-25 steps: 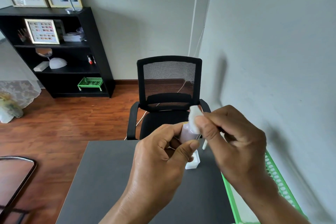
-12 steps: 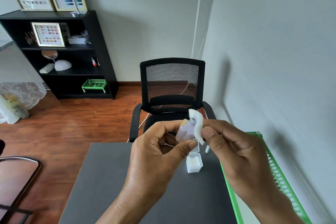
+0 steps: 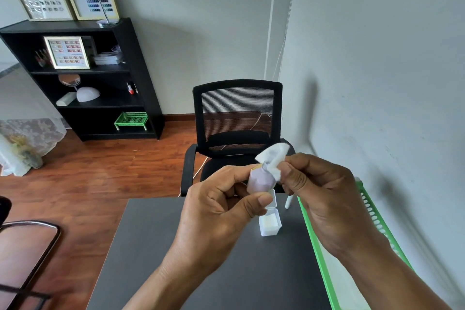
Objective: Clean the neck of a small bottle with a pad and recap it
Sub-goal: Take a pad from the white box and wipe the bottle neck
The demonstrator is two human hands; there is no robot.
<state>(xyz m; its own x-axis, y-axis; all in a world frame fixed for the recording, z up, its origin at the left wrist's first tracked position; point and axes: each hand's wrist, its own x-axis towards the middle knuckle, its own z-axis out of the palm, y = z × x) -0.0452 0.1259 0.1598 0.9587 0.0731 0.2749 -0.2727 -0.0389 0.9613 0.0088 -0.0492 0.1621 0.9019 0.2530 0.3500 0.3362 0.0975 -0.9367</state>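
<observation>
Small pale-lilac faceted bottle (image 3: 260, 178), uncapped, is held in the air above the far edge of the dark grey worktop (image 3: 156, 246), neck tilted up and to the right. A gold patch shows at its upper left shoulder.

White round cotton pad (image 3: 273, 158) is folded over the bottle neck, touching it; the upper half of the pad stands free above the neck.

Left hand (image 3: 216, 219): grip clamped on the bottle body, thumb at the lower front, index finger curled over the top left. The other fingers are tucked behind.

Right hand (image 3: 324, 199): grip pinched together on the pad's right edge, thumb in front. The fingers behind the pad are hidden.

Below the hands, on the worktop: small white square plastic box (image 3: 269, 223), lid hinged open and standing behind it, pale contents inside. Just to its right, a thin white stick (image 3: 288, 202) shows beneath the right hand; top end hidden, identity not determinable.

Green perforated plastic tray (image 3: 317, 254) runs along the worktop's right edge, against the grey wall.

Beyond the worktop: black mesh-back office chair (image 3: 237, 118). Far left: black shelving unit (image 3: 141, 70) on the wood floor.
</observation>
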